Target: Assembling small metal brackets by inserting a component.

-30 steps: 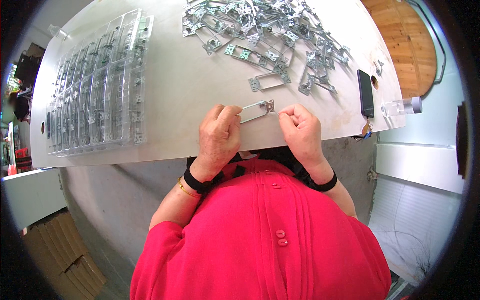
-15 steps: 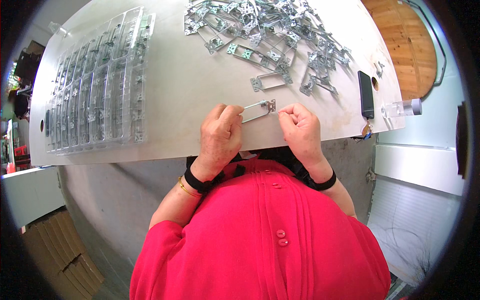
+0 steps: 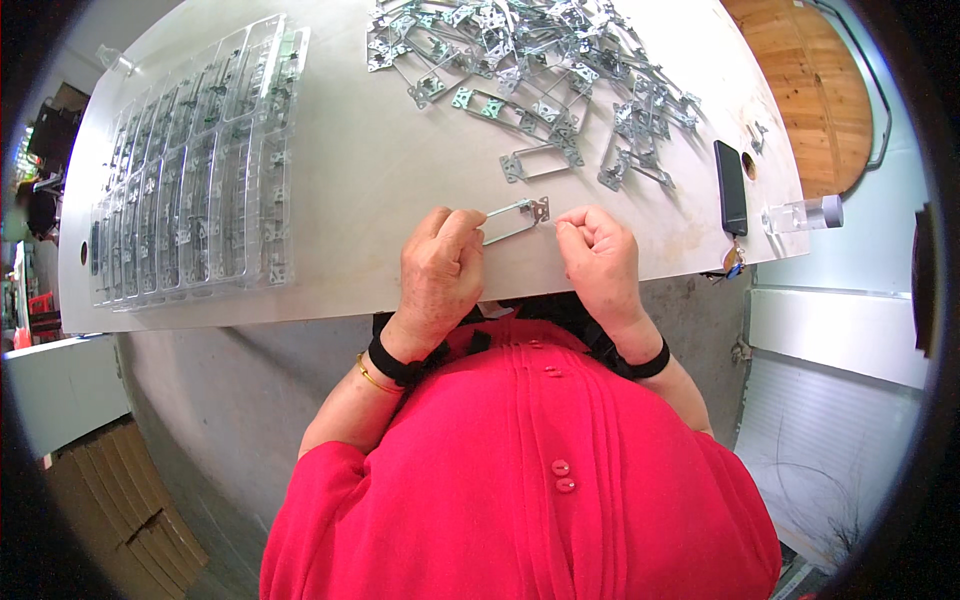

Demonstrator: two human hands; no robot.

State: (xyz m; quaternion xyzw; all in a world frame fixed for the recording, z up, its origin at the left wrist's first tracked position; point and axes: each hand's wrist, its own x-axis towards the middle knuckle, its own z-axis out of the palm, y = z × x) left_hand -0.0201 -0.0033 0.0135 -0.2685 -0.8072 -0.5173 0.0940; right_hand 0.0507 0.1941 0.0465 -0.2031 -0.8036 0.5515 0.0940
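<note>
My left hand [image 3: 440, 265] is closed around one end of a metal bracket [image 3: 515, 218], a narrow wire loop with a flat, holed plate at its right end. That held end is hidden by my fingers. Just right of the plate, my right hand [image 3: 603, 255] has its fingers curled into a pinch, apart from the bracket. Whether anything small sits between those fingertips cannot be seen. Beyond my hands lies a loose heap of similar metal brackets [image 3: 540, 110], with one bracket [image 3: 541, 161] at its near edge.
On the left of the white table [image 3: 350, 200] lies a clear plastic tray [image 3: 190, 255] with brackets in its long compartments. At the right are a black phone [image 3: 731, 188], a clear bottle [image 3: 805, 215] with a grey cap, and keys [image 3: 732, 265] at the table edge.
</note>
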